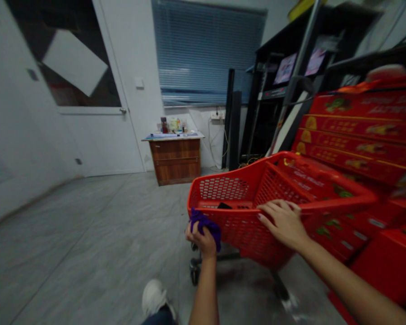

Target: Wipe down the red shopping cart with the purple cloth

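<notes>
A red plastic shopping cart (257, 232) with a perforated basket stands in front of me on dark wheeled legs. My left hand (203, 239) is closed around a purple cloth (208, 225), which touches the outer side of the basket near its left front corner. My right hand (284, 221) rests on the near rim, its fingers bent over the edge. A small black object (224, 206) lies inside the basket; its kind cannot be made out.
Red printed cartons (362, 131) are stacked on the right, close to the cart. Behind stand a wooden cabinet (177, 160) with small bottles on top, a dark rack (280, 67) with screens, and a white door (101, 140). Grey concrete floor (88, 243) stretches left. My white shoe (154, 295) shows below.
</notes>
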Available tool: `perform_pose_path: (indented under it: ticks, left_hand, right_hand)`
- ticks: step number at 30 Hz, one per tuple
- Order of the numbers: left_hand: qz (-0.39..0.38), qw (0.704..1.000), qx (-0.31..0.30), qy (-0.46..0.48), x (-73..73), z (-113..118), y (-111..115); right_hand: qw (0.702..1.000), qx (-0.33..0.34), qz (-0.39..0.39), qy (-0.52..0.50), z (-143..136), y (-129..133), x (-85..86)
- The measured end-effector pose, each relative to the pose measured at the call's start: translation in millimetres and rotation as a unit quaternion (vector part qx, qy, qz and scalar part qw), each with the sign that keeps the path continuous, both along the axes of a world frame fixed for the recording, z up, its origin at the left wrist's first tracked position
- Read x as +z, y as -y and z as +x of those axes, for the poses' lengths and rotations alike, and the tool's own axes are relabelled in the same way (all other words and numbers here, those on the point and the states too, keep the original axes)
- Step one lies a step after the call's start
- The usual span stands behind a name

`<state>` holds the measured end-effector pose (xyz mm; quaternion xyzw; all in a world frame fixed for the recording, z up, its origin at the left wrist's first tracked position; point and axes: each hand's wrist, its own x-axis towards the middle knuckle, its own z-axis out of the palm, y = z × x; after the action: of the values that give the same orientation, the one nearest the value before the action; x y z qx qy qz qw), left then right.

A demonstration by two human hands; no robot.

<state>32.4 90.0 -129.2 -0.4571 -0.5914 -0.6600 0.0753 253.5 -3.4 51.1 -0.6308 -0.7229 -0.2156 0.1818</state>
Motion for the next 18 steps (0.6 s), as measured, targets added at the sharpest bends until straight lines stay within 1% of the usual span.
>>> perform_pose_path:
  ticks: [1,3,6,7,8,9,10,13,14,15,16,17,18]
  left_hand:
    - [-0.008,0.999,0.014,0.037,-1.4,5.7,1.7]
    - [-0.025,0.997,0.014,0.076,-10.3,23.2,9.4]
    - [-0.051,0.997,-0.043,0.05,-29.4,49.1,26.2]
    - [-0.051,0.996,-0.064,0.033,-32.9,54.3,30.8]
    - [-0.045,0.996,-0.08,0.019,-33.3,57.5,33.8]
    - [-0.035,0.995,-0.089,0.011,-30.0,59.0,35.3]
    - [-0.023,0.996,-0.091,0.011,-23.2,59.5,35.3]
    - [-0.001,0.997,-0.068,0.046,8.4,65.3,32.0]
    - [-0.001,0.996,-0.062,0.058,17.6,71.0,32.1]
    - [-0.005,0.996,-0.061,0.061,23.8,78.5,33.6]
    - [-0.01,0.996,-0.063,0.057,26.1,87.2,36.6]
    - [-0.016,0.996,-0.072,0.044,24.5,95.9,40.8]
    - [-0.019,0.996,-0.086,0.025,19.7,103.4,45.7]
  right_hand:
    - [1.0,-0.003,0.003,0.002,-0.9,-0.2,-0.2]
    - [1.0,-0.007,0.008,0.007,-2.8,-0.5,-0.5]
    - [1.0,-0.009,0.008,0.011,-4.7,-0.5,0.1]
    - [1.0,-0.011,0.007,0.01,-5.1,-0.3,0.3]
    - [1.0,-0.011,0.007,0.01,-5.4,0.0,0.6]
    - [1.0,-0.012,0.006,0.009,-5.6,0.3,0.8]
    - [1.0,-0.011,0.006,0.01,-5.8,0.5,0.8]
    - [1.0,-0.009,0.01,0.011,-6.7,0.5,0.1]
    - [1.0,-0.008,0.013,0.01,-7.2,0.4,-0.3]
    - [1.0,-0.007,0.015,0.007,-7.7,0.3,-0.6]
    - [1.0,-0.006,0.017,0.004,-8.1,0.3,-0.8]
    - [1.0,-0.004,0.017,0.0,-8.5,0.3,-0.8]
    - [1.0,-0.003,0.016,-0.004,-8.8,0.5,-0.6]
